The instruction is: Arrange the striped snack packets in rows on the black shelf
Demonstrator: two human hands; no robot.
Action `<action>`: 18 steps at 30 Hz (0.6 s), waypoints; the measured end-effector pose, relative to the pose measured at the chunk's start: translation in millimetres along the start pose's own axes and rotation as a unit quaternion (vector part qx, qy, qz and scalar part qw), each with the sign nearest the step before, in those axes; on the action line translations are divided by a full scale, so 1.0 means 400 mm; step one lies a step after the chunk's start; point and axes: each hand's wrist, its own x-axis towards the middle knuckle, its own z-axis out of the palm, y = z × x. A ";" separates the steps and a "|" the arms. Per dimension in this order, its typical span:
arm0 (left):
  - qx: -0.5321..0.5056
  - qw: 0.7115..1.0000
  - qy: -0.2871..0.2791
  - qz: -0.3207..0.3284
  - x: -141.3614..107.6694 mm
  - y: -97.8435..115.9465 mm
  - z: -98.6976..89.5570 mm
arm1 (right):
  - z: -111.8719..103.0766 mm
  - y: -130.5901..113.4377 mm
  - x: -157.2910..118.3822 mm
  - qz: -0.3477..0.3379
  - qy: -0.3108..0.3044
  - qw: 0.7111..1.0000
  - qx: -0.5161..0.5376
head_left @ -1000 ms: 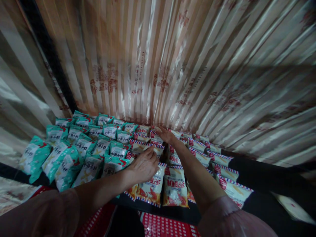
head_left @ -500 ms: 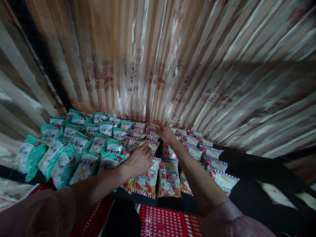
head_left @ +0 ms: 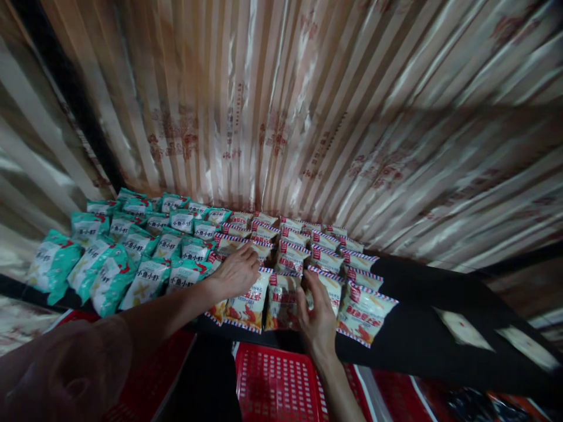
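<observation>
Rows of cream snack bags with striped red-and-blue edges (head_left: 368,312) stand on a black shelf (head_left: 409,293). Left of them are rows of teal bags (head_left: 145,281). My left hand (head_left: 237,272) rests on the cream bags beside the teal ones, with its fingers bent over a bag top; whether it grips the bag is hidden. My right hand (head_left: 315,310) is at the front row, fingers spread around the top of a cream bag (head_left: 284,302) and its right neighbour, holding nothing that I can see.
Behind the bags hangs a striped, shiny curtain (head_left: 272,117). Two flat pale packets (head_left: 464,328) lie on the shelf at the right. Below the shelf's front edge are red perforated baskets (head_left: 277,381).
My right hand has come back from the rear row to the front row, and its fingers have spread. My left hand stays over the same bags. The view has shifted slightly.
</observation>
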 end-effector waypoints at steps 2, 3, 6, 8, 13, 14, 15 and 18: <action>0.000 1.000 -0.007 0.000 -0.001 0.000 -0.003 | -0.009 0.007 -0.049 0.008 0.006 1.000 -0.016; 0.000 1.000 -0.011 -0.001 -0.002 0.001 -0.004 | -0.011 0.009 -0.071 0.014 0.004 1.000 -0.022; 0.001 1.000 -0.009 -0.012 -0.008 0.006 -0.008 | -0.008 0.011 -0.129 0.021 -0.003 0.999 -0.037; 0.000 1.000 0.006 -0.021 -0.016 0.016 -0.013 | -0.003 0.012 -0.163 0.015 -0.006 0.999 -0.049; -0.024 0.997 0.042 0.060 -0.066 0.083 -0.029 | 0.012 0.012 -0.215 0.021 -0.013 0.995 -0.099; -0.024 0.995 0.043 0.091 -0.081 0.101 -0.030 | 0.015 0.010 -0.219 0.025 -0.015 0.994 -0.110; -0.021 0.990 0.039 0.133 -0.096 0.120 -0.029 | 0.017 0.008 -0.221 0.027 -0.017 0.992 -0.120; 0.011 0.982 -0.001 0.186 -0.133 0.164 -0.022 | 0.021 0.002 -0.220 0.031 -0.027 0.989 -0.144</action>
